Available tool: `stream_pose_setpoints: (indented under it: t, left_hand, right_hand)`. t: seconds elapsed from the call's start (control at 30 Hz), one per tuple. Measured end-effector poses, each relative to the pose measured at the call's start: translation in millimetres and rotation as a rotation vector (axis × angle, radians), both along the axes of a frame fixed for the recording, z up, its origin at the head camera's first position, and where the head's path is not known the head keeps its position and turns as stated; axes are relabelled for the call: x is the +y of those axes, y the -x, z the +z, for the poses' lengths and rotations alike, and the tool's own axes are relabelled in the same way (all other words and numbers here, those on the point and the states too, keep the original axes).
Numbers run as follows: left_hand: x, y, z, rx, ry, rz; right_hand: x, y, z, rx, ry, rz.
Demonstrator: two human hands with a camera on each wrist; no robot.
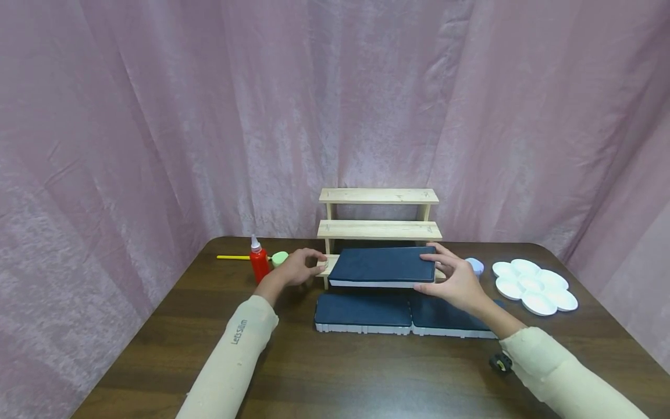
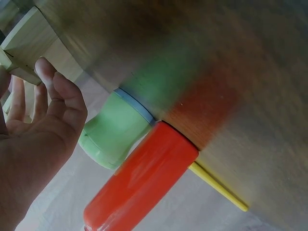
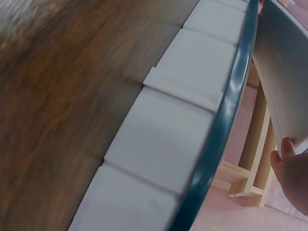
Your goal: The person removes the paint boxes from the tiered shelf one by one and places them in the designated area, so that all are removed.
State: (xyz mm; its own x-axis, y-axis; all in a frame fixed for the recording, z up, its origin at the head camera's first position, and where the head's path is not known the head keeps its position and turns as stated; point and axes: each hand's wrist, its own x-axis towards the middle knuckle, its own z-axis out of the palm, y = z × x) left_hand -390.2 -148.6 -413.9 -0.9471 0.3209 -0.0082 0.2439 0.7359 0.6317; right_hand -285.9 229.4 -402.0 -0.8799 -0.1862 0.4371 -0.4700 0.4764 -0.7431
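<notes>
A three-tier wooden stand [image 1: 379, 229] stands near the back of the table. My left hand [image 1: 299, 267] grips the left end of its lowest shelf [image 2: 24, 72], thumb and fingers on either side of the board. In my right hand [image 1: 460, 282] is the right end of a flat white case with a dark blue lid [image 1: 384, 265], fingers on top and thumb below. That case is at the lowest shelf's height and hides most of it; whether it rests on the wood I cannot tell. Two similar cases, left [image 1: 363, 310] and right [image 1: 445, 317], lie side by side in front.
Left of the stand are a red squeeze bottle [image 1: 259, 262], a light green container [image 1: 280, 258] and a yellow stick [image 1: 232, 257]. A white flower-shaped palette [image 1: 534, 285] and a pale blue item [image 1: 475, 266] lie to the right. A pink curtain [image 1: 377, 105] hangs behind the table.
</notes>
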Motion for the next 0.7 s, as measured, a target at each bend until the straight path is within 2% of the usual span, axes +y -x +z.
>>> stream_pose_setpoints:
  t: [0.7]
  left_hand:
    - [0.0, 0.6, 0.6, 0.005, 0.003, -0.011]
  right_hand:
    - [2, -12.7, 1.7, 0.061, 0.043, 0.016]
